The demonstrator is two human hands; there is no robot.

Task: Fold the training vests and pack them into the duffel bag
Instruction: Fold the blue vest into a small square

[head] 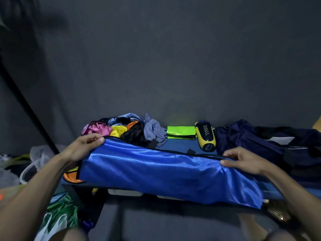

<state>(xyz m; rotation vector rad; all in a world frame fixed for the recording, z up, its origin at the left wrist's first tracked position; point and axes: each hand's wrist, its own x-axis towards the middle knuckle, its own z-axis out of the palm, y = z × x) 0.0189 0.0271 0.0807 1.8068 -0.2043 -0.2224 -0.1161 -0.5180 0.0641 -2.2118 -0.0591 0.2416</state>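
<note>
A shiny blue vest [156,173] with black trim is stretched across the front of the blue table [182,145], its lower part hanging over the near edge. My left hand [86,145] pinches its upper left corner. My right hand [243,160] pinches its upper right edge. Behind the left hand lies a heap of unfolded vests [121,129] in pink, yellow, orange, black and grey. A folded neon green vest [181,132] lies at the back centre. The dark navy duffel bag [260,141] slumps on the right.
A yellow and navy bottle-like object [206,136] lies between the green vest and the bag. An orange vest [72,176] peeks out under the blue one at the left. Plastic bags and clutter [43,157] fill the floor at the left. A dark wall stands close behind.
</note>
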